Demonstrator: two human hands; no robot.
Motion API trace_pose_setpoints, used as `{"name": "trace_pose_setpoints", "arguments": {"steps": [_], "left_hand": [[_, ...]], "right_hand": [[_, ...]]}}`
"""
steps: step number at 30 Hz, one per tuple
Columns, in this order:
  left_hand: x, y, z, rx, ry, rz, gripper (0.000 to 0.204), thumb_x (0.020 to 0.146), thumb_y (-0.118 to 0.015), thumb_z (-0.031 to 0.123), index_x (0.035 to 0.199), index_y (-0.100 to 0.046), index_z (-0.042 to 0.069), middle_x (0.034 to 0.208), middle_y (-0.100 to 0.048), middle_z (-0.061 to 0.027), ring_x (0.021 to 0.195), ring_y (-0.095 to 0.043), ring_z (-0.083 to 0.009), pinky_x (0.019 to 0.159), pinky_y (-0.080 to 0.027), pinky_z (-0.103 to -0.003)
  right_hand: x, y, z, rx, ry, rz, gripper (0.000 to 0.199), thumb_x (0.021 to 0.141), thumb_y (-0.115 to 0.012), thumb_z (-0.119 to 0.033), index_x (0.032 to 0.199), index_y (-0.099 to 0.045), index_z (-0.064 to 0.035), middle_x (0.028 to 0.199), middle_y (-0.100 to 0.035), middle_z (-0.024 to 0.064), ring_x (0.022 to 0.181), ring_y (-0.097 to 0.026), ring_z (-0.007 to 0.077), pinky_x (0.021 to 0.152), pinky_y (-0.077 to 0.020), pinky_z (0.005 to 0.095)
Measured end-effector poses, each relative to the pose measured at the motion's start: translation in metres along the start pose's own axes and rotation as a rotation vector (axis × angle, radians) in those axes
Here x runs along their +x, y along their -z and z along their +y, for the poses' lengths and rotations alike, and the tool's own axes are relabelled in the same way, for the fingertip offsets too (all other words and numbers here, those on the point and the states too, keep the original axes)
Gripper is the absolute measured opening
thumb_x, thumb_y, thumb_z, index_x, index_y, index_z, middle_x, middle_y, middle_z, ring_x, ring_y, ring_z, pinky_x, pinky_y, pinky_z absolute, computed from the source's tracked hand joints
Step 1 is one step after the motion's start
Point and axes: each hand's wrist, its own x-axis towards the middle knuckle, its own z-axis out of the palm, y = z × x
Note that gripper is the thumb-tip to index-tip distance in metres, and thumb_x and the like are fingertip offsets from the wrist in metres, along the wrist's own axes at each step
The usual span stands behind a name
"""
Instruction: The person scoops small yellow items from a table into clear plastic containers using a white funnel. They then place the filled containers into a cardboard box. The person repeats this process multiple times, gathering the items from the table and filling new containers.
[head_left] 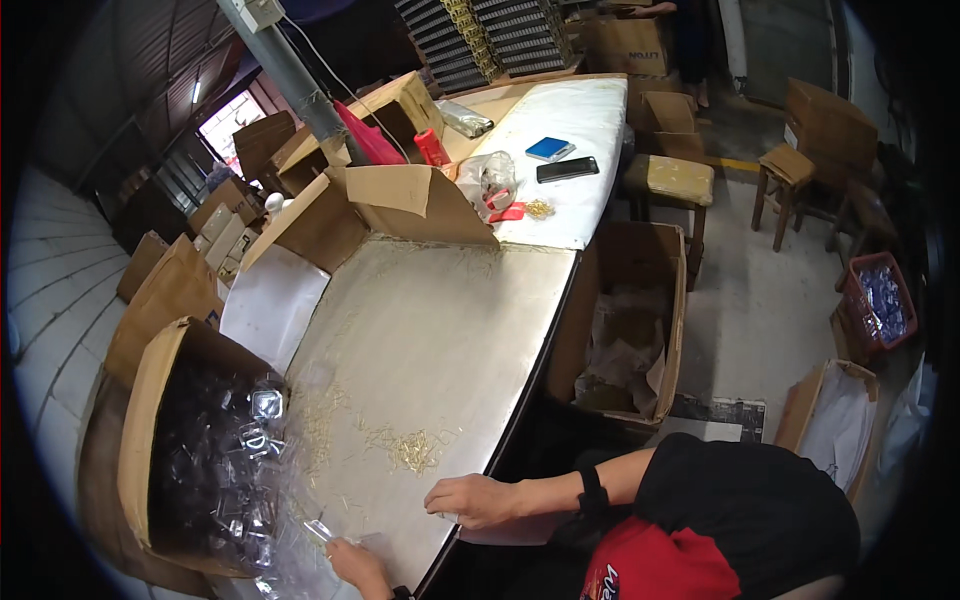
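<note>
My left hand (355,565) is at the near edge of the metal table (440,310) and pinches a small clear plastic piece (320,530). It sits just beside an open cardboard box (150,400) filled with several clear plastic pieces. My right hand (470,498) rests knuckles up on the table with its fingers bent down. What lies under those fingers is hidden. A small heap of thin gold pins (410,450) is just beyond the right hand, and more pins are scattered over the tabletop.
Cardboard boxes (420,200) line the table's left and far side. A phone (567,169), a blue case (550,149) and a plastic bag (487,178) lie on the white far section. An open box (625,320) stands on the floor at right, with stools (672,185) beyond.
</note>
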Motion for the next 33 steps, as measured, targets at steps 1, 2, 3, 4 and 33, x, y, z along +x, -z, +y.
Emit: {"name": "trace_pose_setpoints", "arguments": {"steps": [1,2,3,4,33], "left_hand": [[0.002,-0.001,0.002,0.038,-0.046,0.033,0.015,0.075,-0.064,0.005,0.085,-0.055,-0.002,0.094,-0.055,-0.0192,0.088,-0.058,-0.038,0.074,-0.048,-0.044],[0.002,-0.001,0.003,0.077,-0.089,0.065,0.017,0.075,-0.065,0.006,0.086,-0.055,-0.002,0.094,-0.055,-0.0195,0.088,-0.058,-0.0374,0.075,-0.048,-0.043],[0.003,-0.003,0.004,0.094,-0.093,0.045,0.016,0.074,-0.064,0.004,0.086,-0.055,-0.002,0.093,-0.056,-0.0194,0.086,-0.059,-0.0368,0.073,-0.048,-0.043],[0.003,-0.005,0.004,0.11,-0.097,0.026,0.015,0.073,-0.063,0.002,0.086,-0.055,-0.002,0.093,-0.057,-0.0193,0.084,-0.06,-0.0363,0.072,-0.049,-0.043],[-0.066,0.07,-0.031,-1.864,0.761,-0.115,0.031,0.082,-0.048,0.004,0.112,-0.052,-0.003,0.087,-0.055,-0.0111,0.077,-0.067,-0.0322,0.053,-0.057,-0.036]], "right_hand": [[-0.004,-0.001,-0.001,-0.003,-0.008,-0.001,0.035,0.068,-0.053,0.005,0.102,-0.056,-0.0005,0.109,-0.057,0.0101,0.103,-0.057,0.0276,0.079,-0.052,0.0361],[-0.008,-0.005,-0.002,-0.004,-0.014,-0.004,0.034,0.069,-0.053,0.004,0.102,-0.056,-0.0005,0.109,-0.057,0.01,0.102,-0.057,0.0279,0.078,-0.0521,0.036],[-0.01,-0.005,-0.005,-0.008,-0.02,-0.009,0.034,0.069,-0.053,0.004,0.103,-0.056,-0.0005,0.109,-0.057,0.01,0.101,-0.058,0.0281,0.078,-0.0523,0.0359],[-0.012,-0.005,-0.009,0.025,-0.023,-0.013,0.032,0.069,-0.053,0.004,0.101,-0.056,0.0001,0.107,-0.058,0.011,0.099,-0.058,0.0295,0.078,-0.0516,0.0367],[0.018,0.212,0.176,-0.631,-0.547,0.237,0.051,0.079,-0.049,-0.007,0.129,-0.045,0.0019,0.136,-0.043,0.024,0.13,-0.036,0.0352,0.11,-0.0265,0.0396]]}}
